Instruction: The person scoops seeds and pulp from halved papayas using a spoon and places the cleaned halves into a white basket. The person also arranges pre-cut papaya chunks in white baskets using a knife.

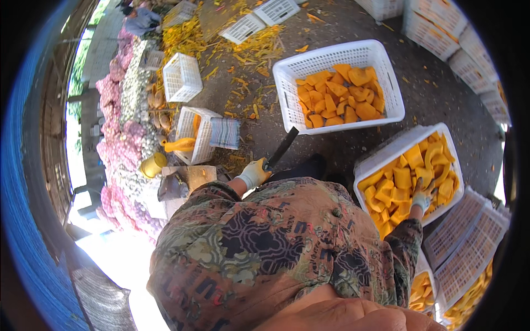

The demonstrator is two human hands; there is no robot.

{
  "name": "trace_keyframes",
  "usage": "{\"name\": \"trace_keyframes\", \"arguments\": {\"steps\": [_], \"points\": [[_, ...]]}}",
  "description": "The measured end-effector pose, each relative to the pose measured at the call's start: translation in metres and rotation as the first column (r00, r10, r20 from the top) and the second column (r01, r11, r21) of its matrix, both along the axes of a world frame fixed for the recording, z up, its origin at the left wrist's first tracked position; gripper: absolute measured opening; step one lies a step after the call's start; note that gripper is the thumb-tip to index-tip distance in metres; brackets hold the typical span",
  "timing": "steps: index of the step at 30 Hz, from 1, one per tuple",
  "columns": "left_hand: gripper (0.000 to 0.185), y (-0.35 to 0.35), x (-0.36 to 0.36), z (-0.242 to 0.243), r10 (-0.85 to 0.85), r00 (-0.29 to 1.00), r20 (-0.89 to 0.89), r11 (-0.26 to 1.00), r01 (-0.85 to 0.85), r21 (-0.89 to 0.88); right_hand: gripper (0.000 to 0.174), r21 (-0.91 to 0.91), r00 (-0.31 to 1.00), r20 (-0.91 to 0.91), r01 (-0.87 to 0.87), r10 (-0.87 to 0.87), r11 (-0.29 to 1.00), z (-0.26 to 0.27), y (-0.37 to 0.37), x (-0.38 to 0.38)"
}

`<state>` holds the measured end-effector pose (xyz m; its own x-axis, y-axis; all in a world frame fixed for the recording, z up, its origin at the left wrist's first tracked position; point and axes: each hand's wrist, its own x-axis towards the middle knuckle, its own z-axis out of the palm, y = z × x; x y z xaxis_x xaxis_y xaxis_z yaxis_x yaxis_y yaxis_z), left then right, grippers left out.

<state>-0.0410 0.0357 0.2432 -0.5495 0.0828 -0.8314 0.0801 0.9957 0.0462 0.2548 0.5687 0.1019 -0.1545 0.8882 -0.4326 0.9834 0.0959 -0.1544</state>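
My left hand (255, 173), in a white and yellow work glove, grips a knife (282, 149) with a broad dark blade pointing up and away from me. To my right stands a white plastic crate (360, 163) heaped with cut pumpkin pieces (402, 178). My right hand (422, 196), gloved too, reaches in among these pieces with its fingers spread; whether it touches one firmly is hard to see. In front of me another white crate (285, 109) is partly filled with orange pumpkin chunks (331, 97).
At left, a tipped white crate (203, 145) carries a striped cloth (225, 133) beside a peeled squash (180, 145). A yellow bucket (153, 165) and pink mesh sacks (128, 145) lie beyond. Peelings (182, 39) litter the floor near another person (140, 20). Stacked crates (439, 31) line the right.
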Motion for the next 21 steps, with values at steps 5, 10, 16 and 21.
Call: {"name": "trace_keyframes", "arguments": {"steps": [5,10,16,21], "points": [[0.073,-0.027,-0.005,0.0,0.032,0.991,0.127,0.999,-0.031,-0.005,0.057,-0.352,0.838,0.519,0.026,0.172,0.936,-0.007,-0.028,-0.034],[0.074,-0.077,0.018,-0.002,0.21,0.974,0.088,0.978,-0.209,-0.021,0.051,-0.278,0.818,0.513,-0.13,0.261,0.952,-0.075,0.006,0.02],[0.069,-0.114,0.087,0.003,0.397,0.914,-0.089,0.912,-0.403,-0.072,0.05,-0.293,0.854,0.397,-0.23,0.336,0.928,-0.075,0.012,-0.012],[0.05,-0.122,0.133,0.017,0.72,0.694,-0.019,0.694,-0.717,0.069,0.049,-0.358,0.857,0.24,-0.357,0.455,0.862,-0.07,0.014,-0.055]]}}
